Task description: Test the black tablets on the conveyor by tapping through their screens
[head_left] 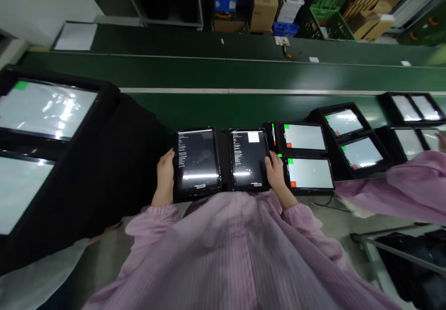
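Note:
In front of my body two tablets lie side by side, both showing dark screens with lines of small white text. My left hand (165, 176) is closed on the outer left edge of the left tablet (198, 161). The right tablet (248, 161) has a white square code at the top of its screen. On its outer right edge my right hand (277, 174) is closed, fingers over the rim. A black strip (225, 161) lies between the tablets; whether one holder joins them I cannot tell. Fingertips beneath the edges are hidden.
Right of my hand are two white-screened tablets (310, 173) with green and red corners. More screens in black stands (355, 138) follow, beside another person's pink sleeve (414, 180). A large black stand (104, 101) rises at left. Behind runs a green conveyor belt (195, 75); crates (327, 17) stand beyond.

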